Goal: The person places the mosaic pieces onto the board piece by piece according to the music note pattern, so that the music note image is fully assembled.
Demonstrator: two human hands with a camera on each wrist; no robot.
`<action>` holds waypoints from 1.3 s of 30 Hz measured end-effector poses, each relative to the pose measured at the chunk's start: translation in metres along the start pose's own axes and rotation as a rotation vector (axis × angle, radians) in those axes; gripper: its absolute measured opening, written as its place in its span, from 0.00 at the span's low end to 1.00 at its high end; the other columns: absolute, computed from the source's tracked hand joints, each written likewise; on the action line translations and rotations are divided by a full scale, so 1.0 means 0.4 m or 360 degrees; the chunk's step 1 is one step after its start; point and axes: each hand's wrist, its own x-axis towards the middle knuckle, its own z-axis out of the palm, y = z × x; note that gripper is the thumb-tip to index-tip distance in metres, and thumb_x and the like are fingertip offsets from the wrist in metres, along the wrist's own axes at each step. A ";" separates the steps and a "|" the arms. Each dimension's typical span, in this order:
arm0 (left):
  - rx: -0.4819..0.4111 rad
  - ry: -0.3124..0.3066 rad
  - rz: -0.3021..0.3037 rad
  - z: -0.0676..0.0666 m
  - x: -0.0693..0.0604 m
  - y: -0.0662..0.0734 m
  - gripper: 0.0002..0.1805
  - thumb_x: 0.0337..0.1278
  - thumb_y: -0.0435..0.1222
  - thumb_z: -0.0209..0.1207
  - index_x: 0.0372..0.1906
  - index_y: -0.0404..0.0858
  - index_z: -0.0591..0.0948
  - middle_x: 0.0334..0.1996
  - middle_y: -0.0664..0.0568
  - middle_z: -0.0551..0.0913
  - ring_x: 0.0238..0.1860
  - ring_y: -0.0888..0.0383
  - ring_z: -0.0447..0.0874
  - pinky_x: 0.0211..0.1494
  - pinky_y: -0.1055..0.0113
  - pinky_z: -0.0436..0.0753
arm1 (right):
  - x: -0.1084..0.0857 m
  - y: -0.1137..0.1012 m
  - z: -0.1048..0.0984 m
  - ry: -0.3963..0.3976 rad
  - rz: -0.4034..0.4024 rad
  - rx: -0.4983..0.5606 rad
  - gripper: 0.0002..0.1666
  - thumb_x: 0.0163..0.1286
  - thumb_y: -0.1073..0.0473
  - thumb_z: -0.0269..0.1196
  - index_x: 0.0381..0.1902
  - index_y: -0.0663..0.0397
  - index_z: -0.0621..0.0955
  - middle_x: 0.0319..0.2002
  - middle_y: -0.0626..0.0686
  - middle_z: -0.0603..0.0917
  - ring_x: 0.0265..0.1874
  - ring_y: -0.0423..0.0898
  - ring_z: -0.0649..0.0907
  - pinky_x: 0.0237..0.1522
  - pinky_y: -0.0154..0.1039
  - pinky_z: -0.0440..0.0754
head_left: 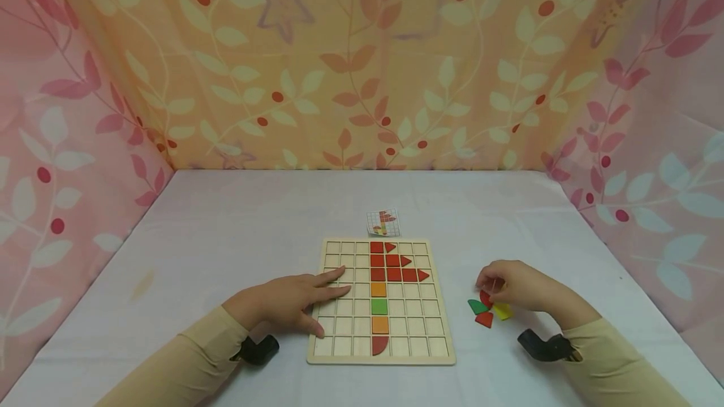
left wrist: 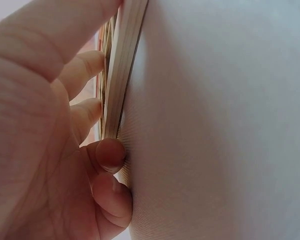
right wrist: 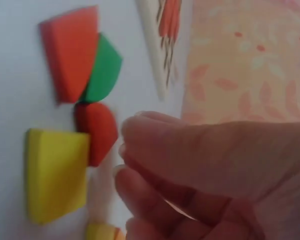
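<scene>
The wooden grid board (head_left: pixel 338 358) lies flat on the white cloth. My left hand (head_left: pixel 285 300) is spread at its left side, two fingers resting on the grid and the thumb at the edge; in the left wrist view, two curled fingers of this hand (left wrist: pixel 45 115) lie beside the board's side (left wrist: pixel 122 75). My right hand (head_left: pixel 523 287) is over the loose pieces, fingers loosely bent. In the right wrist view its fingertips (right wrist: pixel 122 150) are beside a red piece (right wrist: pixel 101 131), with nothing seen between them. Around it lie a green piece (right wrist: pixel 104 70), another red piece (right wrist: pixel 75 55) and a yellow piece (right wrist: pixel 57 175).
A column of red, orange and green squares (head_left: pixel 379 306) sits in the board, with red rows ending in triangles at the top and a red curved piece (head_left: pixel 379 345) at the bottom. A small pattern card (head_left: pixel 383 223) lies behind the board. Patterned cloth (head_left: pixel 362 80) surrounds the table.
</scene>
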 end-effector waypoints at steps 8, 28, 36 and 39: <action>-0.0007 -0.0005 -0.0011 -0.002 0.000 0.002 0.45 0.43 0.65 0.53 0.70 0.61 0.52 0.73 0.58 0.39 0.69 0.51 0.52 0.64 0.52 0.61 | -0.001 0.020 0.009 -0.0005 0.0003 0.0021 0.13 0.51 0.67 0.68 0.33 0.46 0.80 0.27 0.46 0.75 0.31 0.45 0.72 0.32 0.35 0.75; -0.0013 -0.0008 -0.0033 0.000 -0.001 0.001 0.45 0.43 0.66 0.53 0.69 0.63 0.51 0.72 0.61 0.38 0.69 0.54 0.50 0.64 0.52 0.61 | 0.039 0.046 0.005 0.0073 0.0017 -0.0072 0.14 0.49 0.63 0.71 0.25 0.49 0.74 0.22 0.47 0.72 0.26 0.44 0.72 0.28 0.36 0.72; -0.0016 -0.0007 -0.0032 0.000 -0.003 0.002 0.45 0.43 0.65 0.53 0.70 0.62 0.51 0.72 0.60 0.39 0.70 0.54 0.50 0.64 0.53 0.61 | 0.043 0.041 0.006 0.0078 0.0013 -0.0044 0.15 0.49 0.64 0.70 0.25 0.48 0.73 0.22 0.47 0.72 0.26 0.44 0.72 0.28 0.36 0.72; -0.0020 -0.0010 -0.0032 0.000 -0.002 0.001 0.45 0.43 0.65 0.53 0.70 0.62 0.51 0.72 0.60 0.39 0.70 0.54 0.49 0.64 0.53 0.60 | 0.048 0.039 0.000 0.0071 0.0006 -0.0030 0.13 0.50 0.63 0.70 0.26 0.48 0.74 0.22 0.46 0.73 0.26 0.44 0.72 0.29 0.36 0.73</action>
